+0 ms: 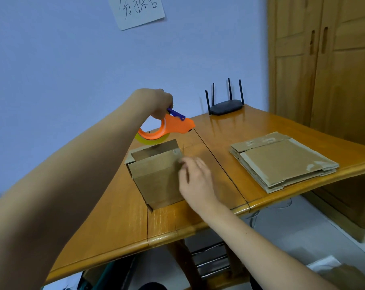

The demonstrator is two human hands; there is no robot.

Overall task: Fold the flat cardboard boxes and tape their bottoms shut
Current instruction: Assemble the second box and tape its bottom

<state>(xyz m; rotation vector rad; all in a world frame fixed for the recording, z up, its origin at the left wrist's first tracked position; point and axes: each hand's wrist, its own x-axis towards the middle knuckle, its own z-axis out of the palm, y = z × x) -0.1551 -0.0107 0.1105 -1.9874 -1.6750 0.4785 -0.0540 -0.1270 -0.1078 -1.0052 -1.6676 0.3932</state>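
Your left hand (156, 103) is up over the far edge of the box (156, 174), its grip clenched round the handle of the orange tape dispenser (169, 127). The roll of yellowish tape (151, 140) hangs just behind the box's far wall. Held raised like that, the dispenser looks ready to come down on the cardboard, or has just come off it; you cannot tell which from here.

Your right hand (195, 176) lies against the right side of the box, fingers fairly straight and pressed to the cardboard, holding nothing. Likely reason: it braces the box so it will not slide on the counter (114, 216) while the tape is pulled.

The box stands in the middle of the counter, folded into shape. The upper face is not fully shut; a dark gap shows along the far side, with a flap standing up behind it.

The stack of flat boxes (282, 160) waits well to the right, near the counter's right edge, clear of your working space.

A black router (225, 106) sits at the far side. A paper note (135, 9) hangs on the wall.

Judgement: taping in hand, most boxes left.
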